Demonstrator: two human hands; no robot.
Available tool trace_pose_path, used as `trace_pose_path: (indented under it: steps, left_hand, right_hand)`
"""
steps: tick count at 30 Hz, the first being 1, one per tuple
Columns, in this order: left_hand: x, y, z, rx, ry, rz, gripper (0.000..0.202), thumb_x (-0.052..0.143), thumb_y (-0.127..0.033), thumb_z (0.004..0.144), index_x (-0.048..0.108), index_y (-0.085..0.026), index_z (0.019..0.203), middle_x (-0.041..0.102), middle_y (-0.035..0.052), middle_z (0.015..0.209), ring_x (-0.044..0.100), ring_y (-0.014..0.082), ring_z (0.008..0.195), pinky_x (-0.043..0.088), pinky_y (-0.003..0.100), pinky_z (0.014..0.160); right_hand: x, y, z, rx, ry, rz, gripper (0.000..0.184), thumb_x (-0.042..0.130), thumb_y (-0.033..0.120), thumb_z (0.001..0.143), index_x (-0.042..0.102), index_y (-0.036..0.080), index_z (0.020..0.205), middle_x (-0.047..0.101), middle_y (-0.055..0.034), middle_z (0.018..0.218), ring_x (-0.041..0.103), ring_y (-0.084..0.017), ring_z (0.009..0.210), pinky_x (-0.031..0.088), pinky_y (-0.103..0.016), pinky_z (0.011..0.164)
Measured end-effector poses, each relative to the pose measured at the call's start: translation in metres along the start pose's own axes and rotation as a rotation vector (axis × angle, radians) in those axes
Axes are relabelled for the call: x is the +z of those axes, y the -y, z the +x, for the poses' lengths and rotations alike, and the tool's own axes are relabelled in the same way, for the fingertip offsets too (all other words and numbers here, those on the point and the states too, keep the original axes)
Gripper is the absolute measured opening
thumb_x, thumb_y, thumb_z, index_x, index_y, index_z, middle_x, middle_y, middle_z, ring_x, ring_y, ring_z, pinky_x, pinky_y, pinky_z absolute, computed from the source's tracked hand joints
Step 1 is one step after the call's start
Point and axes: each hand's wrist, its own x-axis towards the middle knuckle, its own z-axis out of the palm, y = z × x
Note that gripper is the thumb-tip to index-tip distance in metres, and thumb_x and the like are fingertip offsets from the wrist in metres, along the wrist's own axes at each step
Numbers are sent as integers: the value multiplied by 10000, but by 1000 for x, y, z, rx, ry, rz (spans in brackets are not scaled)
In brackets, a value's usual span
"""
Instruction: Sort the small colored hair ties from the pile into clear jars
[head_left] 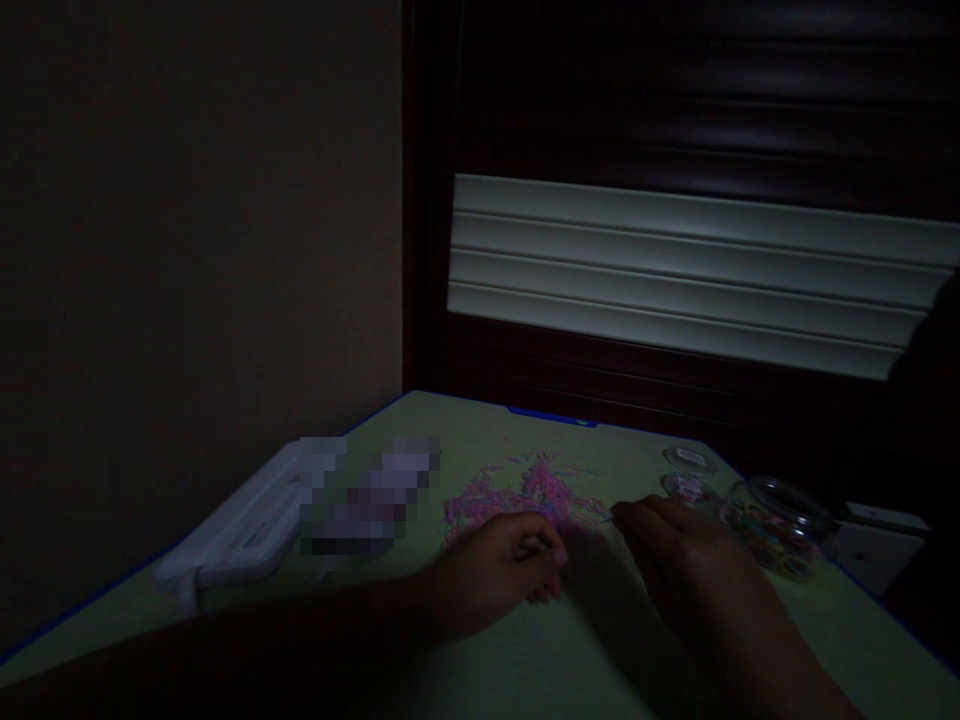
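The room is dim. A heap of small pink and purple rubber bands (525, 495) lies on a pale green table (465, 420). My left hand (499, 570) rests on the table at the heap's near edge, fingers curled under; what they hold, if anything, is hidden. My right hand (675, 560) lies just right of the heap with its fingers stretched toward the bands, touching the heap's right edge.
A clear jar (780, 525) of coloured bands lies tipped at the right, with a round lid (688, 459) behind it. A white plastic case (240, 540) sits at the left. The table has a blue rim. A wall and dark shutter stand behind.
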Motion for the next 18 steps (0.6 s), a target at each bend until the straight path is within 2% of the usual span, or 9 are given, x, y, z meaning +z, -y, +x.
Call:
trace_pose_path:
  steps: [7,13,18]
  left_hand:
    - [1,-1,1,-28,-8,-5,149,531,-289,804,554,-142,803,593,-1,645,540,111,585,436,238,580]
    - [0,-3,1,-30,6,19,156,513,-290,822,546,-140,797,596,4,656,541,106,591,439,239,590]
    - [0,-3,0,-36,11,-4,154,516,-282,822,542,-134,788,592,2,654,537,98,588,435,229,588]
  right_hand:
    - [-10,-2,-4,97,-151,-192,321,415,13,733,624,176,913,645,-85,867,605,-205,759,444,-287,621]
    - [-17,-7,-8,168,-153,-305,316,408,2,715,636,150,875,654,-118,875,615,-235,750,457,-322,618]
    - [-17,-12,-11,242,-143,-338,333,415,-4,711,636,129,922,649,-147,914,617,-260,782,468,-345,632]
